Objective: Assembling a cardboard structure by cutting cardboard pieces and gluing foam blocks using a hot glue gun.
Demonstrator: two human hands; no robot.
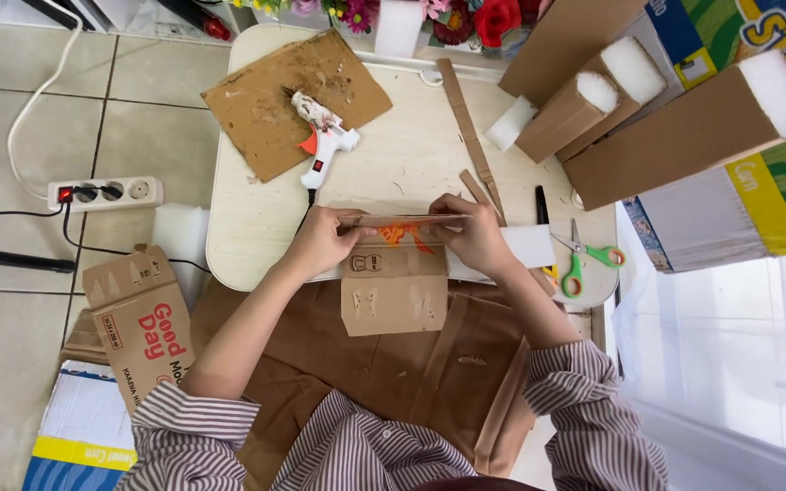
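Left hand (320, 241) and right hand (477, 238) pinch the top fold of a cardboard piece (395, 289) below the glue gun (323, 141); light, bendable, probably best gripped at its edges

Both hands press a folded cardboard piece (393, 273) at the table's (256, 227) near edge, left hand (320, 241) and right hand (477, 238) gripping its top fold. A glue gun (323, 141) lies farther off on a cardboard sheet (266, 109); scissors (584, 257) sit right.
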